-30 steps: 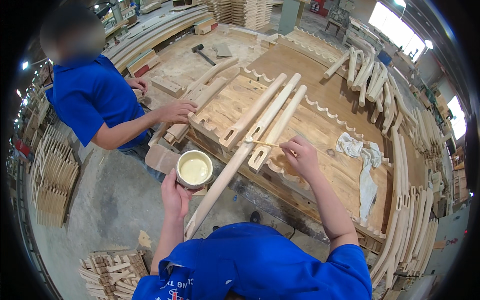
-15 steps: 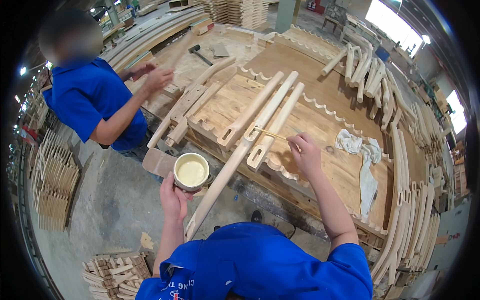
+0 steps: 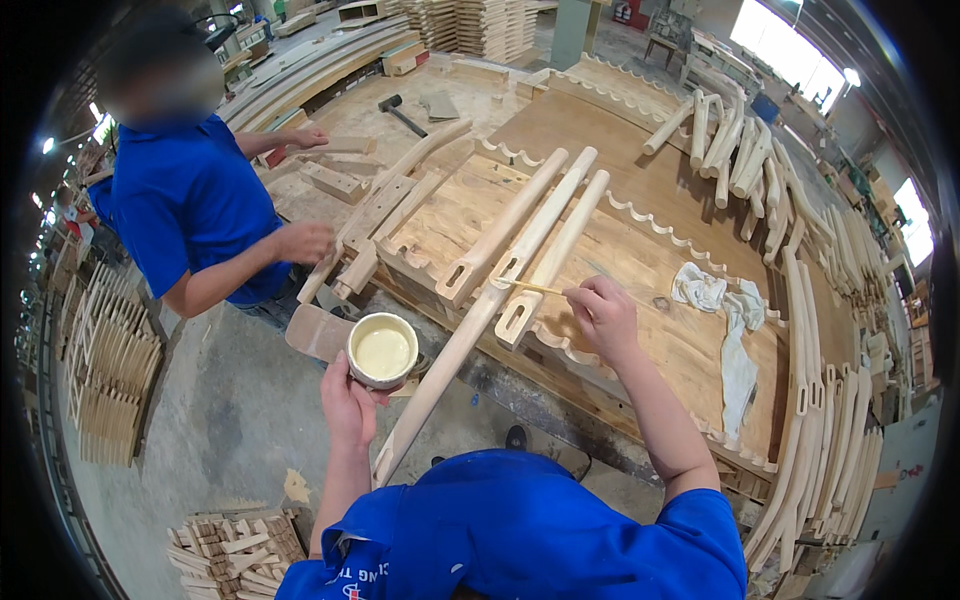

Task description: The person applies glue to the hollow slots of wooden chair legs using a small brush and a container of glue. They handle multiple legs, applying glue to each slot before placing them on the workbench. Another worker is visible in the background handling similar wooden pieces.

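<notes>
Left hand grips cup of cream liquid, some fingers hidden; cup at 8 o'clock from stick tip. Right hand: fingers pinch thin stick, tip toward 9 o'clock at middle rail's slotted end, exact contact unclear. Long rail runs from there toward 7 o'clock. White cloth at 3 o'clock from right hand, on workbench.

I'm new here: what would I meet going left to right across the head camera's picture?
Stack of wooden pieces on the floor → cup of pale liquid → leftmost of three slotted rods → right hand → white cloth → long wooden pieces.
</notes>
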Demonstrator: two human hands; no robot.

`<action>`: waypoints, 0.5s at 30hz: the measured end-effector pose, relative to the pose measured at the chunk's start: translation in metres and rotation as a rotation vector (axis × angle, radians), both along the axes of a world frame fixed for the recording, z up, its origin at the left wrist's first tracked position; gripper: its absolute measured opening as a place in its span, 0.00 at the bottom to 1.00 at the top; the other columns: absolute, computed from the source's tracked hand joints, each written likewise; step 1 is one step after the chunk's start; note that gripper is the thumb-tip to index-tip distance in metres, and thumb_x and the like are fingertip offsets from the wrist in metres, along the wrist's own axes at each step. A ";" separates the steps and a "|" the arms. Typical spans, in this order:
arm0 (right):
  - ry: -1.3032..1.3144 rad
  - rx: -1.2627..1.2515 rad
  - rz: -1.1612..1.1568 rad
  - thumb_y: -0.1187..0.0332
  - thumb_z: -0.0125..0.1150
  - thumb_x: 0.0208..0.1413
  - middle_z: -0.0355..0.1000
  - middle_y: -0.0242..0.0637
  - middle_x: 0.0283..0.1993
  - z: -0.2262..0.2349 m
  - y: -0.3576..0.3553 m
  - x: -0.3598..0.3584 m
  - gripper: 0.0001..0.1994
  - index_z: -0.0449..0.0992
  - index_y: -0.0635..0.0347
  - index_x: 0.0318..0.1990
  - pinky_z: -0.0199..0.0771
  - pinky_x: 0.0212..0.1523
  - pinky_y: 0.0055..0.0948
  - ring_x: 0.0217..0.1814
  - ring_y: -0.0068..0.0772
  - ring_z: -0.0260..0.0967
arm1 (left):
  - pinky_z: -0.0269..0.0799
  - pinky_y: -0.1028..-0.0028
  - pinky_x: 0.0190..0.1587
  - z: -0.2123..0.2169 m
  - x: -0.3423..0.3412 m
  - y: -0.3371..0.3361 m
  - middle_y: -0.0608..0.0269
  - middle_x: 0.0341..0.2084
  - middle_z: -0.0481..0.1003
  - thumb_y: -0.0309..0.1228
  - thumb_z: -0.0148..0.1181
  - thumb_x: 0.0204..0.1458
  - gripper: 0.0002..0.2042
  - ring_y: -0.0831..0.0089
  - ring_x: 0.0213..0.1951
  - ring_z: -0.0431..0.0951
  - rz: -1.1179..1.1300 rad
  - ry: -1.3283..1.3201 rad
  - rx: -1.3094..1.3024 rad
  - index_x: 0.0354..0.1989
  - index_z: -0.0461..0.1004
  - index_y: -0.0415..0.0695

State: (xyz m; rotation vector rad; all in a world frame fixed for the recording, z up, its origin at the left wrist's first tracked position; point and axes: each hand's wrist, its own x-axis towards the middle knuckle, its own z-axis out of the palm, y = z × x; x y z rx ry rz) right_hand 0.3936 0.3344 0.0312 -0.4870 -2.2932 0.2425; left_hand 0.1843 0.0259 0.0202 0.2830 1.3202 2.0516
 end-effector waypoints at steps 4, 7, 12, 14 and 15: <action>0.051 -0.055 -0.085 0.71 0.62 0.46 0.69 0.32 0.29 0.002 0.006 -0.004 0.04 0.78 0.51 0.31 0.69 0.31 0.34 0.32 0.36 0.69 | 0.81 0.60 0.40 -0.001 -0.001 0.000 0.50 0.50 0.70 0.41 0.35 0.63 0.22 0.60 0.48 0.76 -0.024 0.001 0.021 0.57 0.61 0.38; 0.012 0.012 -0.124 0.71 0.62 0.46 0.69 0.33 0.29 0.001 0.007 -0.005 0.04 0.78 0.51 0.31 0.68 0.31 0.34 0.32 0.36 0.69 | 0.81 0.59 0.40 0.001 0.001 0.002 0.50 0.50 0.70 0.41 0.35 0.63 0.22 0.60 0.48 0.76 0.001 -0.003 -0.007 0.57 0.61 0.38; 0.022 -0.029 -0.089 0.71 0.62 0.46 0.69 0.33 0.28 0.000 0.004 -0.005 0.04 0.77 0.51 0.31 0.68 0.31 0.34 0.32 0.36 0.69 | 0.80 0.60 0.39 0.003 0.003 0.002 0.51 0.51 0.70 0.41 0.35 0.63 0.22 0.61 0.48 0.76 -0.013 0.004 0.011 0.57 0.62 0.39; 0.055 -0.035 -0.122 0.72 0.62 0.46 0.69 0.33 0.28 -0.002 0.009 -0.006 0.04 0.77 0.51 0.31 0.68 0.31 0.34 0.32 0.36 0.69 | 0.80 0.60 0.39 0.002 0.003 0.002 0.51 0.51 0.70 0.41 0.35 0.63 0.22 0.61 0.48 0.76 -0.024 0.002 0.014 0.57 0.62 0.39; 0.039 -0.013 -0.123 0.72 0.62 0.46 0.69 0.33 0.28 -0.003 0.009 -0.002 0.04 0.77 0.51 0.31 0.68 0.31 0.34 0.31 0.36 0.69 | 0.80 0.60 0.39 -0.001 0.002 0.001 0.51 0.51 0.70 0.41 0.35 0.63 0.22 0.61 0.48 0.76 -0.029 0.001 0.018 0.57 0.62 0.39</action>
